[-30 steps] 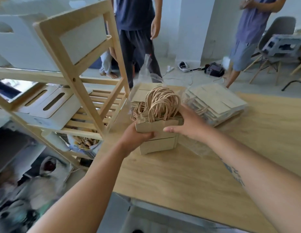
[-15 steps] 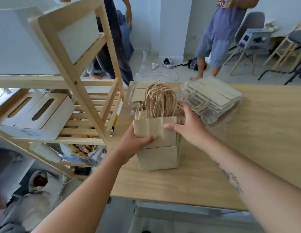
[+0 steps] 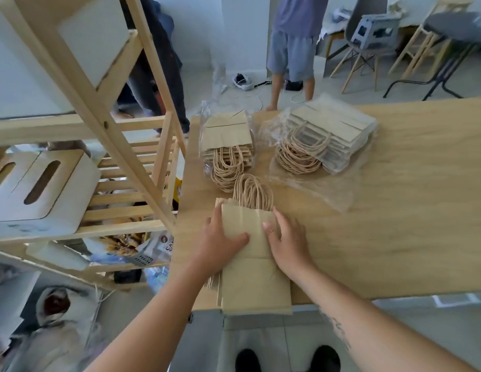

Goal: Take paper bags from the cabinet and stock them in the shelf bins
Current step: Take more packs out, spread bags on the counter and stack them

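Observation:
A stack of flat brown paper bags with twisted rope handles lies at the near edge of the wooden table, its lower end hanging over the edge. My left hand grips the stack's left side with the thumb on top. My right hand holds its right side. Two more bundles of paper bags in clear plastic wrap lie farther back: one straight ahead, one to the right.
A slatted wooden shelf rack stands at the left against the table, holding white bins with slot handles. Two people stand beyond the table. Chairs and a round table are at the far right. My shoes show below.
The stack stood upright in my hands above the table; it now lies flat at the near edge, with both hands on its sides. The view has tilted downward.

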A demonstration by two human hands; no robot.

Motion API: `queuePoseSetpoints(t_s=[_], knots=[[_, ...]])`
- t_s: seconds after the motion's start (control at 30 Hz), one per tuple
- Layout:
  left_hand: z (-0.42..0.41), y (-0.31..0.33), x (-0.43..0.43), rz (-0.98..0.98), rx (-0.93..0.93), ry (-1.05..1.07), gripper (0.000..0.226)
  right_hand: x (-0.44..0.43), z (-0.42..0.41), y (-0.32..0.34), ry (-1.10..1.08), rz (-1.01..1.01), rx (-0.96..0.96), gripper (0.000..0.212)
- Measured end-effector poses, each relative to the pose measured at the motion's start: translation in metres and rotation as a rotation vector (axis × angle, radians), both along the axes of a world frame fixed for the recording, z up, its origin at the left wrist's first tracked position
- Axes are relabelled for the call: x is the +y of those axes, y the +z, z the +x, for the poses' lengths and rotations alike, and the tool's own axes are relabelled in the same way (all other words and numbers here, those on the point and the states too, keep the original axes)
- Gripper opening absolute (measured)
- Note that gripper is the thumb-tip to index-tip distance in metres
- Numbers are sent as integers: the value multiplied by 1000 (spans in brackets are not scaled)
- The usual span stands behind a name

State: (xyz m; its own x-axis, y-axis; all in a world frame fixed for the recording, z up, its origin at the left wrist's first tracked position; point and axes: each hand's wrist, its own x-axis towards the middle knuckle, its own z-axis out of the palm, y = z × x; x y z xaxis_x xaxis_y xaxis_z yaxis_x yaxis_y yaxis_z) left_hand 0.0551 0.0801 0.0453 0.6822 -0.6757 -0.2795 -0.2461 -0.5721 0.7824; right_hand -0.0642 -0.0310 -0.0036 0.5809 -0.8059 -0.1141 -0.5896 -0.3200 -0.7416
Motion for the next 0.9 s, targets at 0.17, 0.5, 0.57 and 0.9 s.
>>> queuePoseSetpoints(t_s=[0.17,0.5,0.57,0.9], knots=[[-20,-21,0,270,-340,-145,74,-15,-27,-25,66,-272,185,57],[-81,-48,-42,373,-567,-207,75,-71,-72,-13,25,-380,142,55],[-95,-47,-55,368,-532,-219,68,-59,-87,-8,181,-427,111,54],[-64,-54,-39,538,-509,-124,72,-89,-143,-24,295,-415,505,71]])
